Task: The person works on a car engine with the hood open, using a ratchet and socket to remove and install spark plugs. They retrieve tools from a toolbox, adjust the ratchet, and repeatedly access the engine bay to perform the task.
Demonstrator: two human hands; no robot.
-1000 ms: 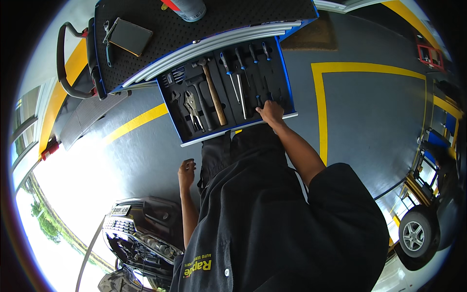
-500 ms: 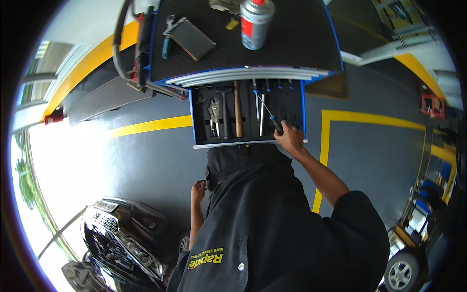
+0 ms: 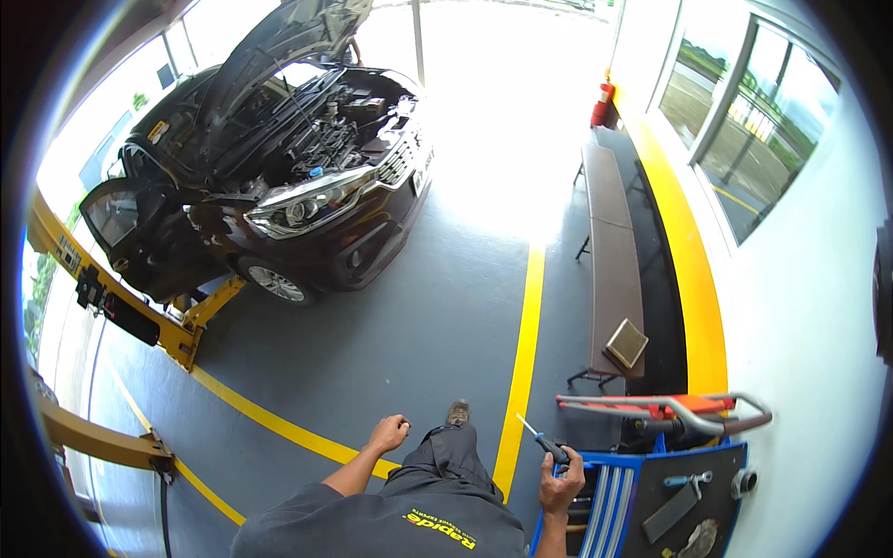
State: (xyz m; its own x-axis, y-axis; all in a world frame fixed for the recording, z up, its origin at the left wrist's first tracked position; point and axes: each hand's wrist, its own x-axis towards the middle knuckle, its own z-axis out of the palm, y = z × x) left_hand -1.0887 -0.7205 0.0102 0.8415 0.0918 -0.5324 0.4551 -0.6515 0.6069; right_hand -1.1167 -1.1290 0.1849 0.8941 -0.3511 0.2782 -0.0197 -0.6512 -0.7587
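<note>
My right hand (image 3: 564,479) is wrapped round the dark handle of a screwdriver (image 3: 553,451), whose thin metal shaft points up and to the left. It is held over the near corner of the blue tool cart (image 3: 601,460). My left hand (image 3: 388,434) hangs to the left of my body with its fingers curled in; whether anything is inside them is hidden. Farther ahead on the left stands a dark car (image 3: 372,251) with its bonnet raised and its engine bay exposed. One front door is open.
Along the right wall runs a brown bench (image 3: 614,242) bearing a framed flat filter-like piece (image 3: 625,344). A red fire extinguisher (image 3: 602,105) hangs beyond it. Yellow lift arms (image 3: 107,446) reach in from the left. An adjustable wrench (image 3: 688,482) lies on the cart top.
I have turned away from the open tool drawer, so the cart now lies at my right and the car ahead. The screwdriver has come out of the drawer in my right hand.
</note>
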